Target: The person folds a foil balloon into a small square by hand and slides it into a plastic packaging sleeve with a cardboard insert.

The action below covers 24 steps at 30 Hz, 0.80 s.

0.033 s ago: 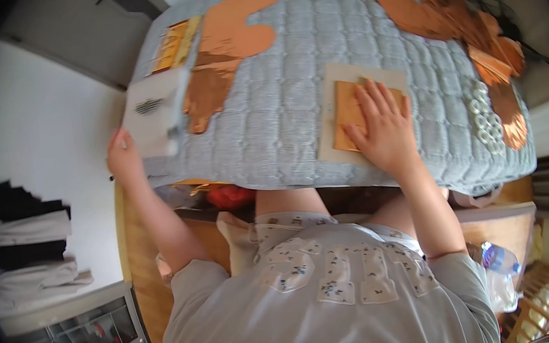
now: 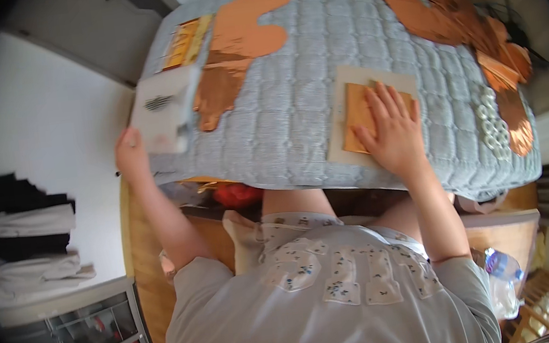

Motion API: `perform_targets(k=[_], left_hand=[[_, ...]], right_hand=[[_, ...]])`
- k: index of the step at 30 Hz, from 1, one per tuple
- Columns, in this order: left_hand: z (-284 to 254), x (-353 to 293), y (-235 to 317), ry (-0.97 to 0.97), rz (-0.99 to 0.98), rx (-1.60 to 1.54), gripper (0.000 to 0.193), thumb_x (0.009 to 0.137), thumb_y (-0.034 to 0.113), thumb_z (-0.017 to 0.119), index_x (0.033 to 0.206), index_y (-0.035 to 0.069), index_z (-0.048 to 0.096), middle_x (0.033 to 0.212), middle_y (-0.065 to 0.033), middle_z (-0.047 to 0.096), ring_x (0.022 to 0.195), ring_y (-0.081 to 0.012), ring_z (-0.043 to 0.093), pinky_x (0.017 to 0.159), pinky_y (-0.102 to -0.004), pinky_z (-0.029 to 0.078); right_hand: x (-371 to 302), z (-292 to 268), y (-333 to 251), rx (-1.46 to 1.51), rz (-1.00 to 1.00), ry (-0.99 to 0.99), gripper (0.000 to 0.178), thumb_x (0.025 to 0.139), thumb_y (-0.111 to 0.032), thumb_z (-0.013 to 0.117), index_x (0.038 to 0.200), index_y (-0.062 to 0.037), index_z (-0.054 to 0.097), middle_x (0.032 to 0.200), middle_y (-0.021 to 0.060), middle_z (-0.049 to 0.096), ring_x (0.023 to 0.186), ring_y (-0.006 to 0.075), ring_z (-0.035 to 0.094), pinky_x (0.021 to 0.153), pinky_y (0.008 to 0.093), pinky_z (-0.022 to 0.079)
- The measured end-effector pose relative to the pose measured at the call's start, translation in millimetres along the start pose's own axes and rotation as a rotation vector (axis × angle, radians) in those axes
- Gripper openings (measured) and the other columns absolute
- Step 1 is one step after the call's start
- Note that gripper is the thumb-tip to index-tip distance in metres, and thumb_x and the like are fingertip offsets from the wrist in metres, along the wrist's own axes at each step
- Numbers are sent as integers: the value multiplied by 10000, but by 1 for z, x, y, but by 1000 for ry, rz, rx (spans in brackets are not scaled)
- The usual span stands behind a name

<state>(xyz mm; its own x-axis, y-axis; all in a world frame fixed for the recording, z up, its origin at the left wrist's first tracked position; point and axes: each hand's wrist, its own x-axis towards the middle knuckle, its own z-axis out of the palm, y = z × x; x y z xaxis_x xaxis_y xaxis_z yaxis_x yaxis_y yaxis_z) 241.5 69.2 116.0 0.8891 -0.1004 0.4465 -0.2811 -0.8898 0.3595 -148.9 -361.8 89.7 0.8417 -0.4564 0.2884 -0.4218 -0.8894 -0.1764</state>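
My left hand [image 2: 131,153] is closed at the near left corner of the bed, on the edge of a whitish translucent plastic bag [image 2: 163,127] with a dark striped patch. The bag is slightly blurred, and what is in it cannot be made out. My right hand [image 2: 394,126] lies flat with fingers spread on a copper-orange square sheet [image 2: 357,117]. Beneath that square is a larger pale grey sheet [image 2: 341,137], resting on the mattress.
A deflated copper foil balloon [image 2: 238,45] lies left of centre on the quilted grey-blue bed [image 2: 293,100]. Another foil balloon [image 2: 427,22] lies far right, near clear round beads [image 2: 492,124]. A yellow packet [image 2: 187,43] is far left. A bottle [image 2: 503,265] is at lower right.
The whole view has shifted slightly, so everything appears a little further right. Both hands keep their places on the bag and the copper-orange square.
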Motion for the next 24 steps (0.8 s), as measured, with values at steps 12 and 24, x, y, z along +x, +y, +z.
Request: perform_targets(k=[12,24], left_hand=[[12,-6,5,-10,-15,-244,391,893,384,758,1130,73,788,1210,-97,742,1101,-271,707,952,-341,522],[10,-146,204,-275,632,-673,271,915,282,718,975,47,596,1334,-195,664,1132,-408,667,947,-443,528]], right_hand=[[0,-6,1,-12,22,-48,689,979,-466,604,1550,-111,453,1642,113,399,1535,319,325,1242,595,185],[-1,-10,0,24,21,-46,705,949,-451,651,1544,-123,465,1613,136,434,1510,335,359,1233,601,204]])
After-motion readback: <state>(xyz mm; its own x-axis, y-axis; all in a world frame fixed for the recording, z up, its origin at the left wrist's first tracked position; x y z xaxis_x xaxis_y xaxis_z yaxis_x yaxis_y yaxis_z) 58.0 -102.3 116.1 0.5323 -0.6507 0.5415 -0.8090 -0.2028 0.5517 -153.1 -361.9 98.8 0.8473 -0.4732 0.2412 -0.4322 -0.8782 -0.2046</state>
